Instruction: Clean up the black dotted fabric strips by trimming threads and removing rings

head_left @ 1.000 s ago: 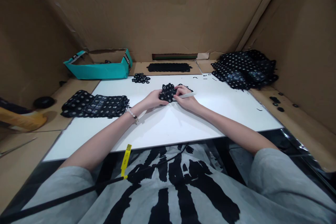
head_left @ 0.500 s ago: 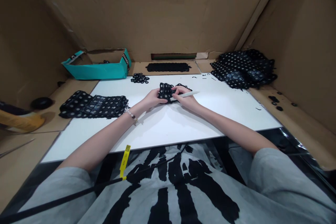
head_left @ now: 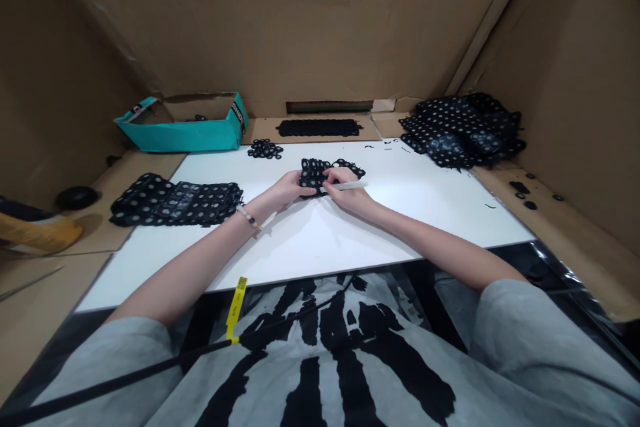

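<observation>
A black sheet dotted with pale round holes [head_left: 313,177] is bent up at the middle of the white board. My left hand [head_left: 290,190] pinches it from the left, thumb in front. My right hand [head_left: 347,188] grips a slim white pen-like tool [head_left: 356,185], whose tip is hidden at the sheet. Behind my right fingers, part of another dotted black piece [head_left: 354,167] shows; I cannot tell if it joins the held sheet. A stack of similar dotted sheets [head_left: 177,201] lies to the left. Small loose black rings [head_left: 265,149] sit in a pile behind my left hand.
The white board [head_left: 300,247] is walled by cardboard [head_left: 320,27]. A teal box [head_left: 190,137] stands back left, a black strip stack [head_left: 320,127] at the back, a dotted sheet heap [head_left: 463,132] back right. At left are a yellow bottle [head_left: 43,233] and tweezers-like metal tool [head_left: 33,282].
My right hand has shifted slightly left along the sheet, and the white tool has tilted and dropped a little. My left hand keeps its hold.
</observation>
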The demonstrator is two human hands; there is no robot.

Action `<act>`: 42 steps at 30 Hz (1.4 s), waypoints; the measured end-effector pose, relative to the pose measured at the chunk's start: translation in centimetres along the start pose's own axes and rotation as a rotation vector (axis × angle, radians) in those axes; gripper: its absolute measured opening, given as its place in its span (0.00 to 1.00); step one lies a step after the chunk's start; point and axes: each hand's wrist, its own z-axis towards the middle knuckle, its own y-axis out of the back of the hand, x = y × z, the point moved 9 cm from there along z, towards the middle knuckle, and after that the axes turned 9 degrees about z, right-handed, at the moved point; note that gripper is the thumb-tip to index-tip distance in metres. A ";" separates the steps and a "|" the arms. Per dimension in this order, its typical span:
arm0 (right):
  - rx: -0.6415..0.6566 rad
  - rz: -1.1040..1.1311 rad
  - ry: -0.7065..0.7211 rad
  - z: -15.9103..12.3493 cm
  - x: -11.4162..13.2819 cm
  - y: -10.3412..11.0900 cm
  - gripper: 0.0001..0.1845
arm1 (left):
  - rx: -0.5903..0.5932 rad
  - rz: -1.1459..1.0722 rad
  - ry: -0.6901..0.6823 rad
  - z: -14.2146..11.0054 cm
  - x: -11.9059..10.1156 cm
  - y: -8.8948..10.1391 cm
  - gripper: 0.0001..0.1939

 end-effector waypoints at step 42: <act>0.045 0.290 -0.178 -0.2 0.6 0.8 0.12 | 0.114 0.212 -0.143 0.8 -0.1 0.2 0.26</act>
